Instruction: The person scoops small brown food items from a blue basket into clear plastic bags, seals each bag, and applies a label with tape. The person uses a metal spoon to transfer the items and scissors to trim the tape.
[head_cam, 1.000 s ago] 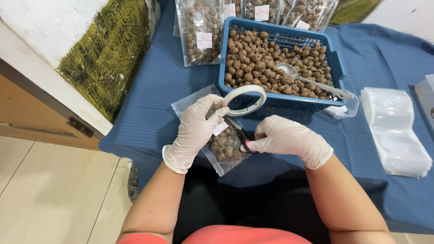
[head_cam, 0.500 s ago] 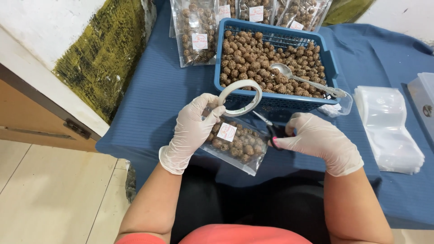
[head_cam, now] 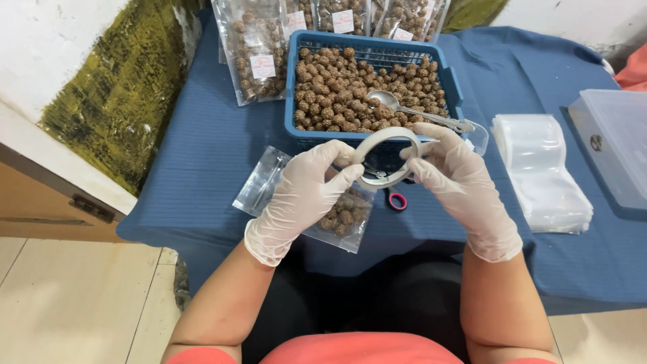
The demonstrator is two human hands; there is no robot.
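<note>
Head view: a blue cloth is covering the table. A blue basket is holding brown balls and a spoon. Left hand and right hand are both gripping a tape roll above a filled bag.

Head camera, steep downward view (close), over blue table

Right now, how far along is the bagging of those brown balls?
Done: several filled bags lie behind the blue basket. In hand: left hand and right hand both hold a tape roll over one filled pouch. Left: the basket is full, and empty bags wait stacked.
</note>
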